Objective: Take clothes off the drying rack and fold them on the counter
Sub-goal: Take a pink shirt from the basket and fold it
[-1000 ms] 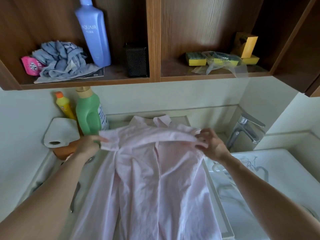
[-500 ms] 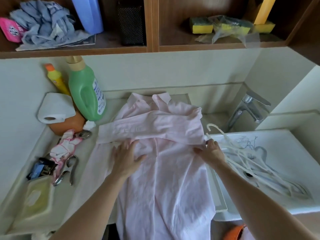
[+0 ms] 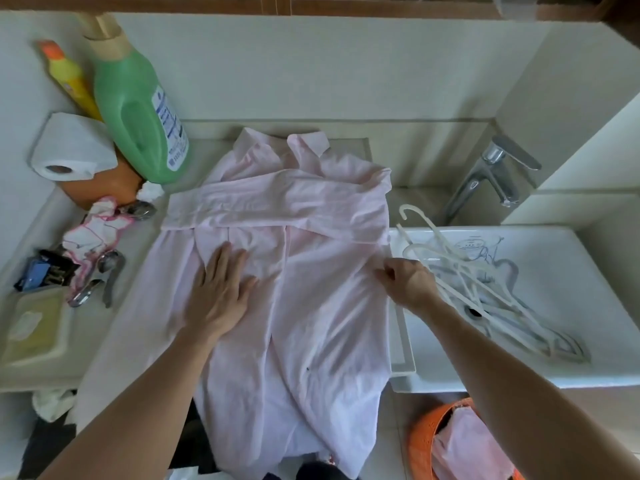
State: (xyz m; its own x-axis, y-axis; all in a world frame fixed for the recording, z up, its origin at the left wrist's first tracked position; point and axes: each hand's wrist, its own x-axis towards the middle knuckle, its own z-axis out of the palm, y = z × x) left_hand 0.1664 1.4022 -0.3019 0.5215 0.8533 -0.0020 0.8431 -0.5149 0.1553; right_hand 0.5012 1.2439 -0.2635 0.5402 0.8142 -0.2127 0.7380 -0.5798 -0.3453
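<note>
A pale pink shirt (image 3: 311, 306) lies spread on the white counter (image 3: 117, 344), collar toward the wall, one sleeve folded across its chest. Its lower part hangs over the counter's front edge. My left hand (image 3: 218, 292) rests flat on the shirt's left half, fingers straight. My right hand (image 3: 408, 284) pinches the shirt's right edge beside the sink, fingers curled on the fabric.
White hangers (image 3: 478, 282) lie in the sink (image 3: 554, 362) under a chrome faucet (image 3: 491, 178). A green bottle (image 3: 138, 112), yellow bottle (image 3: 71, 81), toilet roll (image 3: 71, 147) and small clutter (image 3: 90, 244) crowd the counter's left. An orange basket (image 3: 426, 441) with pink cloth sits below.
My view tilted downward. My left hand let go of the folded sleeve and moved inward to lie flat on the shirt. My right hand slid down the shirt's right edge.
</note>
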